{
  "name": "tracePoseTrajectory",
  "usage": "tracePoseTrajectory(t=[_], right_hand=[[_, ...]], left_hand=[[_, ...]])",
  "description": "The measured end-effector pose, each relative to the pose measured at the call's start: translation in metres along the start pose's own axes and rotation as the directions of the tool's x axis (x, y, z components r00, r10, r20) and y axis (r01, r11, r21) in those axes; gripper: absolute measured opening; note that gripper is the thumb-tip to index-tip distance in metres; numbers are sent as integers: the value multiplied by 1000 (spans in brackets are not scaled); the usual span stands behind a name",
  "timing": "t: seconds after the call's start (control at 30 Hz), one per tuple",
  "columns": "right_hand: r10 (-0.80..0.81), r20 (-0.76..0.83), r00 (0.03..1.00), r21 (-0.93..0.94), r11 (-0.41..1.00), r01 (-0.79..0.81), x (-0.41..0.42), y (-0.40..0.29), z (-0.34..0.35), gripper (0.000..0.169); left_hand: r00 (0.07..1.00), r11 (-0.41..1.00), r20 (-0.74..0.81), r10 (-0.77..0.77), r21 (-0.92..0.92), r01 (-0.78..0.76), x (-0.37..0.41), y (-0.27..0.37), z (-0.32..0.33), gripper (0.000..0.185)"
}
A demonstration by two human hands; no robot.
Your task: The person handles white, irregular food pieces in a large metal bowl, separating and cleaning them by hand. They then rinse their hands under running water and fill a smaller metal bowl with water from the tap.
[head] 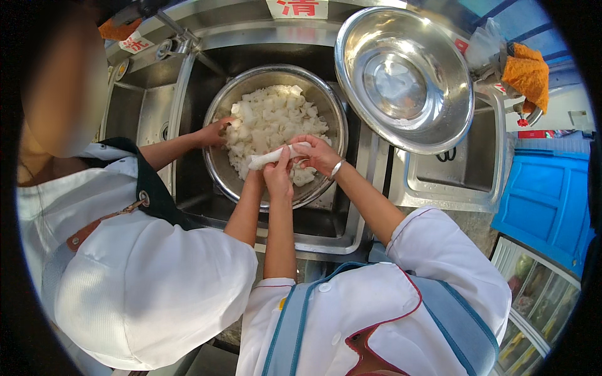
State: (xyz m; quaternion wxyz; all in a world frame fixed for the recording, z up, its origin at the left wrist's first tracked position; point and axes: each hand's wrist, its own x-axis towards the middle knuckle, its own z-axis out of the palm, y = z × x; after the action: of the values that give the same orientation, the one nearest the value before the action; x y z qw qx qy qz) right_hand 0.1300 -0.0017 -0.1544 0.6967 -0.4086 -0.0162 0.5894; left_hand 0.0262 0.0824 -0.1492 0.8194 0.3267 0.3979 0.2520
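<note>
A long, pale white piece of food (263,161), roll-shaped, is held over a wide steel bowl (339,127). My left hand (280,177) pinches it near its middle, with the thumb on top. My right hand (322,154), with a silver bangle at the wrist, grips its right end. Beneath both hands lies a heap of white food chunks (275,120), some cut in blocks and some crumbled. What the food is, I cannot tell.
The bowl sits in a dark sink basin (195,160). On my left, a co-worker's hand (214,134) touches the heap; their other hand is mostly hidden near mine. A steel basin (404,84) leans at the upper right. Beyond are a second sink (458,164) and a blue container (545,197).
</note>
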Motion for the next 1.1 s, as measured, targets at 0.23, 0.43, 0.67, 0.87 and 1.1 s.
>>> tracePoseTrajectory(t=[0.23, 0.43, 0.67, 0.87, 1.1], right_hand=[[-33, -223, 974, 240, 967, 88, 18, 21, -14, 18], [65, 171, 983, 331, 936, -119, -6, 9, 13, 23], [47, 128, 991, 185, 980, -70, 6, 7, -5, 21], [-25, 73, 997, 121, 993, 16, 15, 13, 5, 20], [74, -1, 997, 159, 985, -73, 19, 15, -4, 21]], left_hand=[[949, 933, 6, 316, 178, -312, -9, -1, 14, 18], [995, 996, 53, 88, 29, -90, -14, 4, 15, 21], [980, 975, 126, 155, 138, -172, -17, 18, 15, 23], [965, 902, 63, 256, 343, -262, -16, 11, -2, 20], [967, 957, 16, 255, 136, -255, -2, 5, -16, 29]])
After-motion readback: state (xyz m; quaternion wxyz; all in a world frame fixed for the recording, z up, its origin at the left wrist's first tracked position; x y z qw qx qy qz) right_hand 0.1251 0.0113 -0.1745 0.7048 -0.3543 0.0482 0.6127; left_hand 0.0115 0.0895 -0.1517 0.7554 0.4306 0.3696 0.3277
